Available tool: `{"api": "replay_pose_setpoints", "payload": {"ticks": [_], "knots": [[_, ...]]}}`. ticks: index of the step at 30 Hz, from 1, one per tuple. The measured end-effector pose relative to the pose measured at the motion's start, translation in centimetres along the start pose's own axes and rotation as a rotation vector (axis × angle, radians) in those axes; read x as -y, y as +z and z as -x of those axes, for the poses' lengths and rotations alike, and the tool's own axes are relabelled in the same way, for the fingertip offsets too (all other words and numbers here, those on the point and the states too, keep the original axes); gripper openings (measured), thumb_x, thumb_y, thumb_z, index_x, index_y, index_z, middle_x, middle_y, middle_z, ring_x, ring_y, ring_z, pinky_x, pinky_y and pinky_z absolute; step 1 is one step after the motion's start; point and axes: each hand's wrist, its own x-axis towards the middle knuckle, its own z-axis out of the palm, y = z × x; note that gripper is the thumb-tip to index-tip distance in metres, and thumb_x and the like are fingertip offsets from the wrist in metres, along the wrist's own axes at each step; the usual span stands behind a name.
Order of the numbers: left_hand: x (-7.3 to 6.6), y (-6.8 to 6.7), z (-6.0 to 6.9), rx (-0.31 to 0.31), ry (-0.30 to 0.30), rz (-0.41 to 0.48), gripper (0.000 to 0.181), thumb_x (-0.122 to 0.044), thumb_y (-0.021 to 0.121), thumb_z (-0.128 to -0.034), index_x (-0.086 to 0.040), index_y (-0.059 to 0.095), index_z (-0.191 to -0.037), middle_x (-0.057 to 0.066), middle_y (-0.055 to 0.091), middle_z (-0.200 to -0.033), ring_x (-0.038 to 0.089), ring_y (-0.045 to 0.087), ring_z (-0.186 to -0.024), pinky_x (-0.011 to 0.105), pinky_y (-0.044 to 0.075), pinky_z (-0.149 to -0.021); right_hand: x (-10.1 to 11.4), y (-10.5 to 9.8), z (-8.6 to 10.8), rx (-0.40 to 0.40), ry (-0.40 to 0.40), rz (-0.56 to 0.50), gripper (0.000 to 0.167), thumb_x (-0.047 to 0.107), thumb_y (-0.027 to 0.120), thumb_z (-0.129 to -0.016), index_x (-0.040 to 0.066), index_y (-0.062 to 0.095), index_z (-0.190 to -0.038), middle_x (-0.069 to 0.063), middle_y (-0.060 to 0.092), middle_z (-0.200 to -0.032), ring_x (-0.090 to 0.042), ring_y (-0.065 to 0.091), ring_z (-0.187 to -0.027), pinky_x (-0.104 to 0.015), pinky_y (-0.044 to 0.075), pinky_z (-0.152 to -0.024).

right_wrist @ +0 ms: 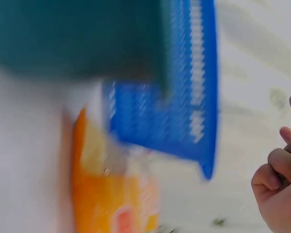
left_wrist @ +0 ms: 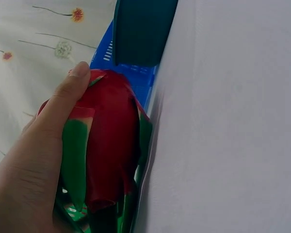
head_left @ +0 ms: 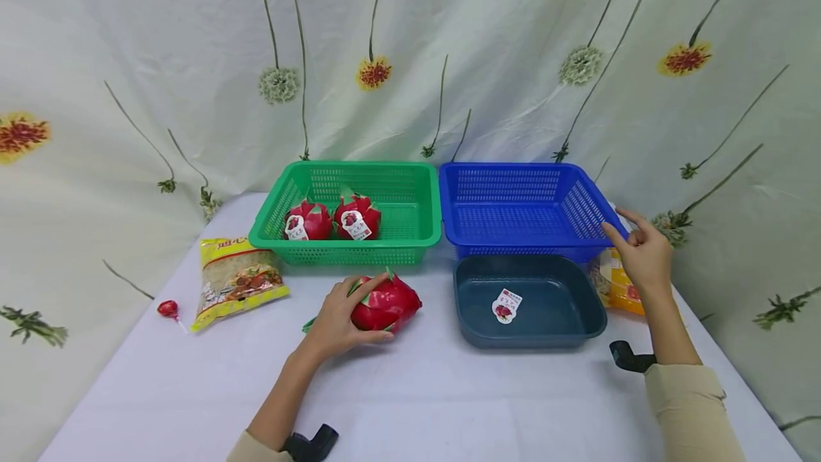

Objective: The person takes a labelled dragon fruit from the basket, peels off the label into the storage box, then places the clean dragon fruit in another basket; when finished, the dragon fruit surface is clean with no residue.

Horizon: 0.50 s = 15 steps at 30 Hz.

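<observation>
My left hand (head_left: pixel 340 316) grips a red dragon fruit (head_left: pixel 388 303) with green scales, in front of the green basket (head_left: pixel 426 234). In the left wrist view the thumb lies along the side of this dragon fruit (left_wrist: pixel 111 141). Two more dragon fruits (head_left: pixel 311 219), both with white stickers, sit inside that basket. Beside the right corner of the blue basket (head_left: pixel 513 241) is my right hand (head_left: pixel 644 259), thumb and forefinger extended, the other fingers bent. Nothing shows in its grasp; the right wrist view has it apart from the blue basket (right_wrist: pixel 203 87).
A dark teal tub (head_left: pixel 471 337) stands before the blue basket, with a dragon fruit sticker (head_left: pixel 507 305) on its bottom. An orange and yellow bag (head_left: pixel 622 287) lies behind my right forearm. Leftward are a yellow food packet (head_left: pixel 240 276) and a red lollipop (head_left: pixel 168 309). A flowered curtain hangs behind.
</observation>
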Motion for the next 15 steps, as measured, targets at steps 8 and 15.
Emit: {"api": "replay_pose_setpoints", "payload": {"ticks": [8, 15], "knots": [[-0.2, -0.2, 0.1, 0.009, -0.017, -0.011, 0.095, -0.051, 0.08, -0.0605, -0.04, 0.033, -0.141, 0.009, 0.044, -0.128, 0.028, 0.039, -0.116, 0.044, 0.052, -0.074, -4.2, 0.1, -1.5, 0.106, 0.277, 0.089, 0.066, 0.055, 0.056, -0.084, 0.014, 0.048, -0.135, -0.003, 0.047, -0.059, -0.014, 0.038, -0.042, -0.034, 0.035, -0.036], [-0.2, -0.1, 0.0, 0.022, -0.025, -0.01, 0.095, -0.054, 0.079, -0.061, -0.042, 0.03, -0.142, 0.009, 0.043, -0.129, 0.027, 0.039, -0.116, 0.043, 0.052, -0.075, -4.8, 0.8, -1.4, 0.132, 0.36, 0.022, 0.065, 0.054, 0.055, -0.085, 0.01, 0.047, -0.132, -0.019, 0.055, -0.097, -0.014, 0.052, -0.057, -0.024, 0.042, -0.041]]}}
